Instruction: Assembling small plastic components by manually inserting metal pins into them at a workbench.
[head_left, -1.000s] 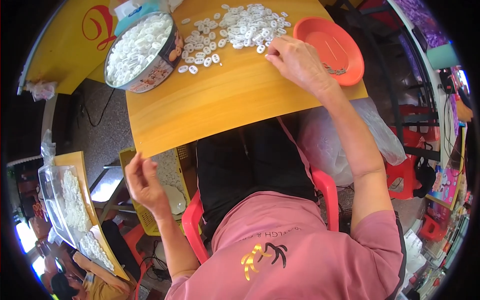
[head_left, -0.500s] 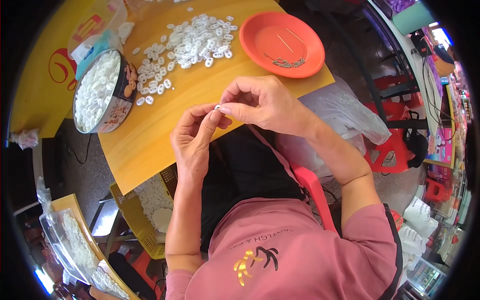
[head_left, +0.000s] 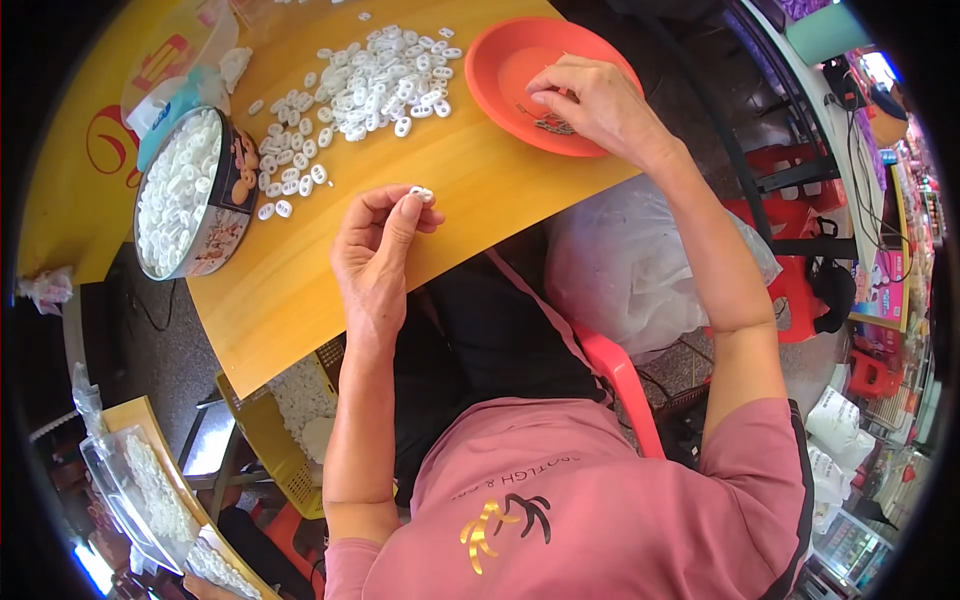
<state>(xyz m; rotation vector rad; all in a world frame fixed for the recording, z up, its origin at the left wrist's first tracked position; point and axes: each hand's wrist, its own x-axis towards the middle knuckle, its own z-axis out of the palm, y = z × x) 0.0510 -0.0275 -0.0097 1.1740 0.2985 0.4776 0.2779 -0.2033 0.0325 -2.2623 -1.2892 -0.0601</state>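
Your left hand [head_left: 372, 245] pinches a small white oval piece [head_left: 424, 195] between thumb and fingers, above the yellow wood-grain table [head_left: 290, 310]. Your right hand [head_left: 608, 108] hangs over the round orange-red dish [head_left: 490, 72], fingers bent near slender metallic pieces [head_left: 553, 125]; I cannot tell whether they grip one. A heap of white ovals [head_left: 375, 90] lies between the dish and the filled round tin [head_left: 222, 238].

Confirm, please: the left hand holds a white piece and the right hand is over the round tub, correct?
The place of the right hand is wrong: the head view shows it over the orange dish. The left hand does hold a white piece.
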